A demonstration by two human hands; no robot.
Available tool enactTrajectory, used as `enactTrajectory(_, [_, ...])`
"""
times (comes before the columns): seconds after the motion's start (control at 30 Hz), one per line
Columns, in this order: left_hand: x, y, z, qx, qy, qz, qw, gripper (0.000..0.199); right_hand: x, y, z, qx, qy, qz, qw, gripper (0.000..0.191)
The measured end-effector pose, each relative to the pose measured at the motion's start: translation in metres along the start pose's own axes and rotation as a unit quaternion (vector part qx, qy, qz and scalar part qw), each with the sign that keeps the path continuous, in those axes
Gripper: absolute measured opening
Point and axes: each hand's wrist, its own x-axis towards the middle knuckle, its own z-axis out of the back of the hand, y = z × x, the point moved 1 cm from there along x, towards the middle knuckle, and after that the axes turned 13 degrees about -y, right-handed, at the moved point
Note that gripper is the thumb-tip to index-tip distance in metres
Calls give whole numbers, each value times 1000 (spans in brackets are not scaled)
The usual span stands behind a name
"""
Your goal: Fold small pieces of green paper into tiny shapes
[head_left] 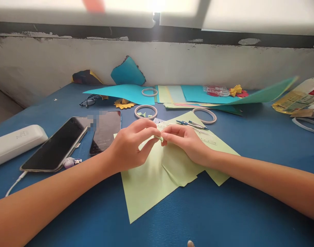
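Between the fingertips of both hands is a small folded piece of pale green paper (pixel 159 138), mostly covered by the fingers. My left hand (pixel 136 142) pinches it from the left, thumb below and fingers above. From the right, my right hand (pixel 186 140) pinches its other end with closed fingers. Beneath the hands lie overlapping pale green paper sheets (pixel 143 192), one with a creased, cut edge. Just behind the right hand, a blue compass (pixel 184 122) and a clear ruler (pixel 209 138) rest on the paper.
Two phones (pixel 56 144) (pixel 106 132) and a white power strip (pixel 20 142) lie left. Tape rolls (pixel 146 112) (pixel 204 116), glasses (pixel 88 101), a yellow paper flower (pixel 124 104) and blue sheets (pixel 120 92) sit behind. A bottle of yellow liquid (pixel 295 96) lies right.
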Motion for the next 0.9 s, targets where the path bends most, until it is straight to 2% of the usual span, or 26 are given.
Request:
enactTrajectory(0.07, [3,-1,0,-32,-21,24,999,10,-1,0,0,3,13,34,999,15])
enactTrajectory(0.13, [5,-3,1,-60,-34,76,995,7,-2,-1,0,-7,6,121,993,15])
enactTrajectory(0.23, [7,-4,1,-83,-28,135,987,7,-4,-5,0,-55,-44,267,961,17])
enactTrajectory(0.3, [6,-5,0,-90,-24,142,985,8,-3,-7,-1,-78,-72,314,944,17])
enactTrajectory(0.47, [4,-4,-2,-96,-6,151,984,10,-2,-8,-1,-118,-111,355,921,9])
enactTrajectory(0.6, [5,-7,0,-97,9,209,973,14,-3,-7,-1,-142,-121,383,904,8])
enactTrajectory(0.7, [6,-9,1,-96,5,256,962,12,-3,-8,-1,-136,-120,387,904,8])
enactTrajectory(0.8, [7,-9,1,-93,-4,273,957,12,-3,-8,-1,-143,-121,379,907,8])
enactTrajectory(0.9, [6,-5,0,-69,26,302,950,15,-4,-7,-1,-168,-112,349,915,4])
